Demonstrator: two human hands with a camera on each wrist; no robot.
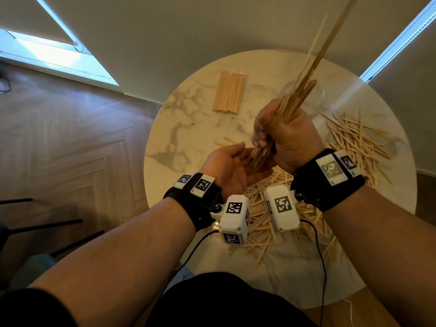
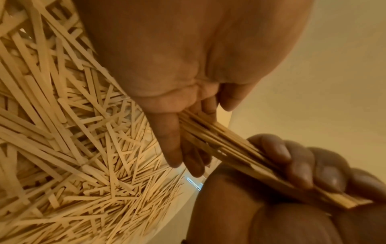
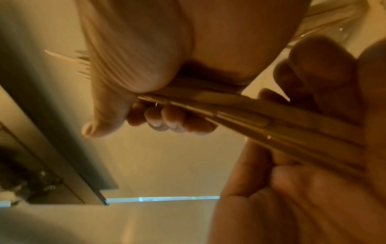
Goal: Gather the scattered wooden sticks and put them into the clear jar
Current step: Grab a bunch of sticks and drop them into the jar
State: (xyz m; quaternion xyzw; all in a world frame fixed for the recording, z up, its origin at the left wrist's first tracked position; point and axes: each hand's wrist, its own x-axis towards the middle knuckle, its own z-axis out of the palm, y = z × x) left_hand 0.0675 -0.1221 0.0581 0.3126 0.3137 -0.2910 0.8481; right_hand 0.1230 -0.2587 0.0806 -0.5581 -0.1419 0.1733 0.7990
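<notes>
My right hand (image 1: 278, 135) grips a thick bundle of wooden sticks (image 1: 304, 79) that stands nearly upright, its tops leaning up and to the right. My left hand (image 1: 236, 161) lies palm up under the bundle, and the lower stick ends rest against its straight fingers (image 2: 177, 145). The right hand's fingers (image 2: 292, 158) curl round the bundle (image 2: 219, 140). The clear jar (image 1: 317, 96) stands on the table just behind the right hand, partly hidden by the sticks. Many loose sticks (image 1: 354, 138) lie scattered on the right and under both wrists.
The round marble table (image 1: 188, 128) carries a wrapped packet of sticks (image 1: 230, 93) at the back left. A few stray sticks (image 1: 224, 141) lie left of my left hand. Dark chair legs (image 1: 47, 223) stand on the wooden floor at the left.
</notes>
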